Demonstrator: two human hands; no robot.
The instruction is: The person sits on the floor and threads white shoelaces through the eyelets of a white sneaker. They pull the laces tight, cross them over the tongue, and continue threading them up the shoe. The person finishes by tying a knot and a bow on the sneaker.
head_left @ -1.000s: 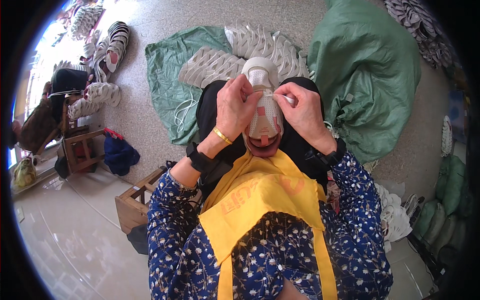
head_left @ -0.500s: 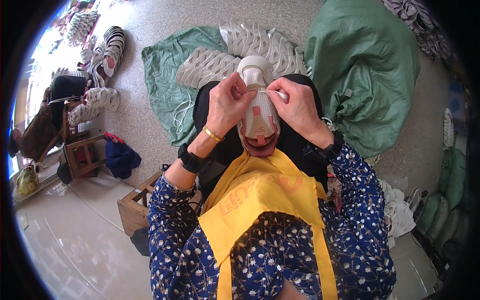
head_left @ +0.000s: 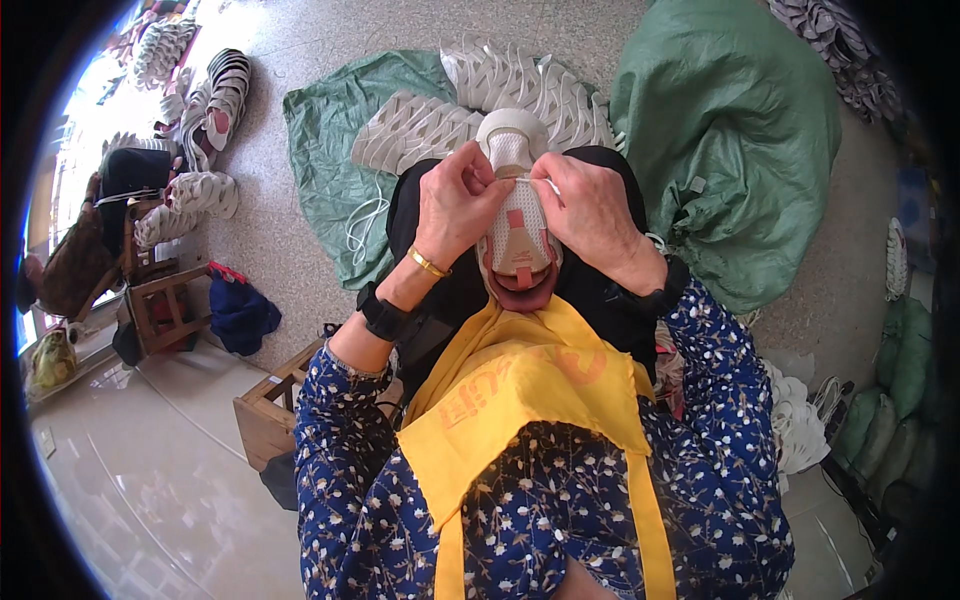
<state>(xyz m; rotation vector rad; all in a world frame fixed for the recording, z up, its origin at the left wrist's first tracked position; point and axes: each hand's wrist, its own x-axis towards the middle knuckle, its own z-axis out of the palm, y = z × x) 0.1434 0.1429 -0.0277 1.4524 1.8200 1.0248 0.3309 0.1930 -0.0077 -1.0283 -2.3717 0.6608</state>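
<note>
A white shoe upper [head_left: 508, 228] with pink-red trim rests between my knees, its toe pointing away from me and its pink-lined opening toward my yellow apron. Across it, near the toe, runs a short stretch of white shoelace [head_left: 525, 180]. My left hand [head_left: 455, 205] pinches the shoelace at the left edge of the upper. On the other side my right hand [head_left: 595, 208] is closed on the shoelace too, with a bit of white showing at its fingertips. The fingers hide both ends of the lace.
Beyond my knees, rows of stacked white shoe uppers [head_left: 530, 85] lie on a green sheet [head_left: 325, 130], with a loose white lace [head_left: 366, 232]. A big green sack [head_left: 725, 150] stands to the right. Wooden stools [head_left: 270, 405] and more stacked uppers [head_left: 205, 195] are at the left.
My right hand has turned slightly, and its fingers have shifted a little along the lace. The left hand and the shoe upper stay nearly where they were.
</note>
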